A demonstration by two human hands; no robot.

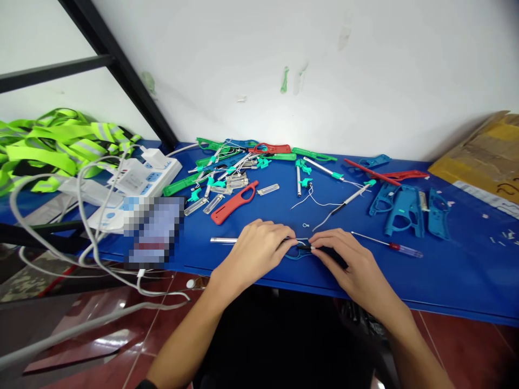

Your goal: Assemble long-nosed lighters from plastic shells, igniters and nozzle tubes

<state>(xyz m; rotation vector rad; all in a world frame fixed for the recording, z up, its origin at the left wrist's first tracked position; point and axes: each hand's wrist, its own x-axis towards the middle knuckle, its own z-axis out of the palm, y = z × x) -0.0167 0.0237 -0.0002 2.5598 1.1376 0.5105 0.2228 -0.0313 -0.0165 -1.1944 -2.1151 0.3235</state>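
Note:
My left hand (259, 246) is closed in a pinch at the edge of a thin white wire (301, 242). From under that hand a silver metal tube (224, 240) sticks out to the left. My right hand (351, 256) pinches a small black piece (305, 248), its fingertips close to those of the left. Beneath the fingers part of a blue plastic piece (298, 255) shows, mostly hidden. Beyond the hands lie a red lighter handle shell (235, 202), several clear plastic tanks (268, 189) and metal tubes with green ends and white wires (299, 178).
A screwdriver (399, 248) and blue handle shells (405, 210) lie to the right, before a taped cardboard box (482, 156). At left are a phone (158, 232), a power strip (162, 175) with cables and yellow-green reflective straps (60, 143). The blue table (446, 281) ends close below my hands.

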